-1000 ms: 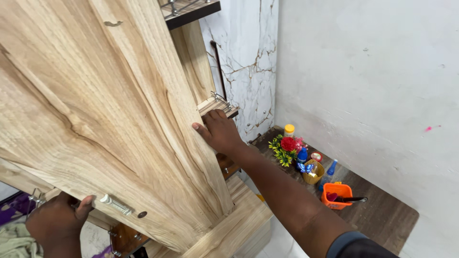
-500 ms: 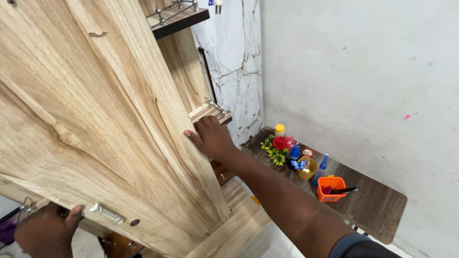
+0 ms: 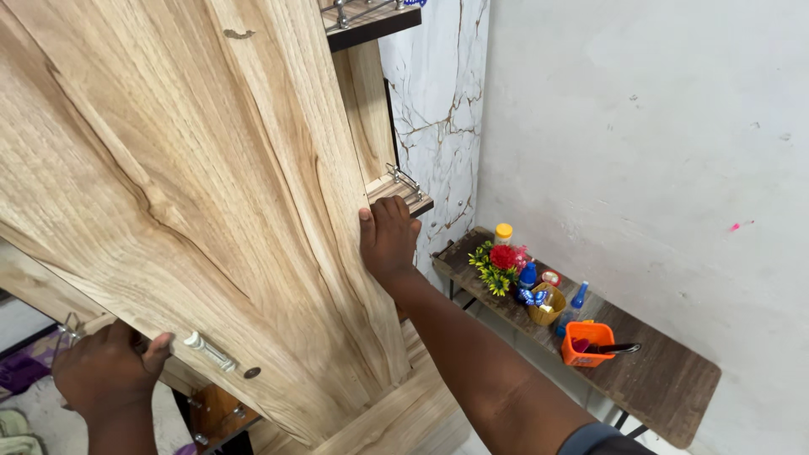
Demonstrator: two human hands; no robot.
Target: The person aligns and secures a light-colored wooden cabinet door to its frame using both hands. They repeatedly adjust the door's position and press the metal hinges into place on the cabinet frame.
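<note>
Light wood grain fills most of the head view: a big wooden door panel (image 3: 194,185) with dark streaks running through it, tilted so its top leans off toward the left of the frame.

The left hand (image 3: 105,371) is down at the bottom left, fingers curled around the panel's lower edge right beside a small silver handle (image 3: 209,351) — so it's closed on the door, gripping it. There's a little round dark screw cap (image 3: 252,372) just past the handle.

The right hand (image 3: 388,240) is up near the middle, pressed flat against the panel's right edge with the fingers together and pointing up. It's bracing the door, not wrapped around it.

Behind the panel you can see the cabinet body — a small shelf with a metal rail (image 3: 403,190) just above the right hand, and another railed shelf (image 3: 371,15) at the top of the frame. A white marble-look panel (image 3: 438,118) sits behind those, next to a plain white wall (image 3: 657,126).

Down to the right, a dark wooden bench (image 3: 666,379) stands against the wall. On it: a yellow-capped jar (image 3: 503,233), a bunch of red and yellow flowers (image 3: 499,265), blue bottles (image 3: 578,296), and an orange container (image 3: 583,344) with a dark tool sticking out.
</note>
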